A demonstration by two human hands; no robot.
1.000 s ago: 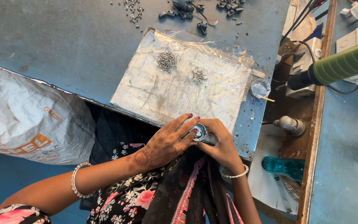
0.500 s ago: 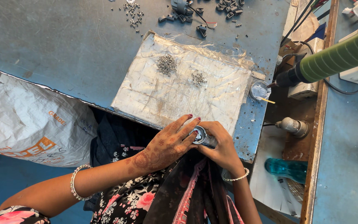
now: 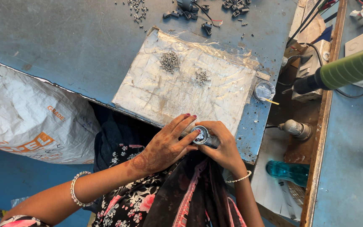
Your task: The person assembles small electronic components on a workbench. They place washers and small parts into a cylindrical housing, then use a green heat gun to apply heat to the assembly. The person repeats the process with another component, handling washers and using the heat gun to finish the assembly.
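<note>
The right hand (image 3: 225,149) is cupped around a small round metal part (image 3: 200,135), fingers curled underneath so the shiny face looks up, at the near edge of the blue workbench (image 3: 64,46). The left hand (image 3: 164,145) lies over it from the other side, thumb and forefinger pinched on the part's rim and the other fingers spread toward the foil-covered pad (image 3: 185,86) just beyond. What, if anything, sits between those fingertips is too small to tell. To do this well, the right hand should probably keep the part level and braced against the bench edge while the left works with fingertips only, so nothing small drops into the lap. Farther out on the pad lie two little heaps of screws (image 3: 170,61), within easy reach; beyond the right hand stand a small round tin (image 3: 264,90) and a green-handled tool (image 3: 349,69) hanging over the next bench, and left of the left arm slumps a white woven sack (image 3: 26,113). Against half a second ago, both hands hold nearly the same pose; only the green tool has swung a little.
</note>
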